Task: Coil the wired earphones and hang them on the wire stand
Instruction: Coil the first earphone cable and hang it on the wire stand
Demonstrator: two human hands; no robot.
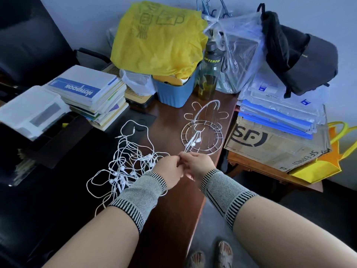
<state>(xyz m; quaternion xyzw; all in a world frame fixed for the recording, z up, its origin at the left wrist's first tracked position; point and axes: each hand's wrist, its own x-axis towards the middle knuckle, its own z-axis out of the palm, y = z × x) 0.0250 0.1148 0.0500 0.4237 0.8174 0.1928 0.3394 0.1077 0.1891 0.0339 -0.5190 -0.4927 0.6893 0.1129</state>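
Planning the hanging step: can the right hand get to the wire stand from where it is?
Probably yes. The right hand sits just in front of the wire stand, with only bare table between them, though its fingers look busy pinching a cord with the left hand.

A loose tangle of white wired earphones (127, 167) sprawls on the desk (170, 209) near its left side. The silver wire stand (202, 130) sits upright by the desk's right edge, one white earphone set (194, 142) dangling inside it.

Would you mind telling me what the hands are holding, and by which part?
Both hands, left hand and right hand, pinch a thin white earphone cord where they meet; which part of it cannot be told.
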